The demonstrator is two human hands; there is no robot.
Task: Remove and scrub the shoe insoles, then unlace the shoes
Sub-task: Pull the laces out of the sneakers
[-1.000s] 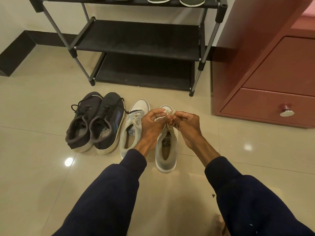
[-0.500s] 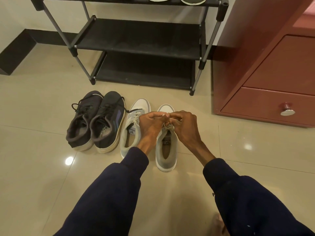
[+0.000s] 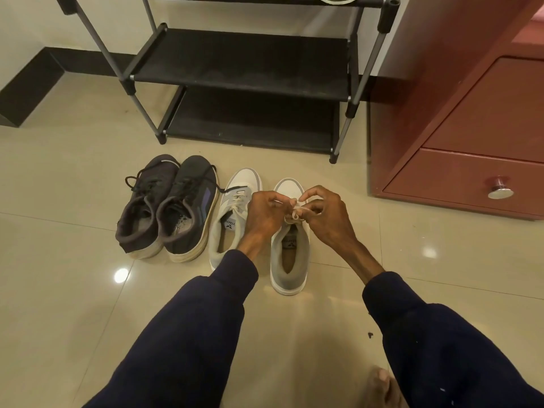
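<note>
Two pairs of shoes stand on the tiled floor. The right white-and-grey shoe point(image 3: 290, 254) has its cream lace point(image 3: 295, 214) bunched over the tongue. My left hand point(image 3: 265, 214) and my right hand point(image 3: 325, 212) meet above that shoe, and the fingers of both pinch the lace. Its mate, the left white-and-grey shoe point(image 3: 232, 219), sits beside it, partly hidden by my left wrist, still laced. Further left stands a dark pair of sneakers point(image 3: 167, 207) with black laces. Insoles show inside the shoe openings.
A black shoe rack point(image 3: 244, 81) stands behind the shoes, with soles of other shoes on its top shelf. A reddish-brown drawer cabinet point(image 3: 471, 178) with a metal knob stands to the right. My bare foot point(image 3: 379, 387) shows at the bottom edge.
My hands have drawn slightly apart over the right white shoe, and a loop of lace now shows between the fingers. The shoes have not moved.
</note>
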